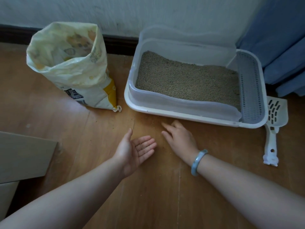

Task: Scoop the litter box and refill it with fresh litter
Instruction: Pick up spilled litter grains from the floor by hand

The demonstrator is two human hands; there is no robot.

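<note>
Two hands low over the wooden floor (148, 195). Far left: litter bag (71, 68) upright near the wall, top open and rolled down. Left hand (137, 149) palm up, fingers straight and together, fully open; a few litter grains (142, 147) lie on the fingers. Right hand (178, 138) just beside it, palm down, fingers relaxed, holding nothing; floor contact unclear. Litter box (181, 113) beyond, filled with litter (186, 78). Scoop (274, 126) on the floor at its right end.

The left hand (137, 149) lies palm up on the floor (148, 195), a few grains on it. The right hand (179, 138) reaches down beside it, near the filled litter box (181, 111).
</note>
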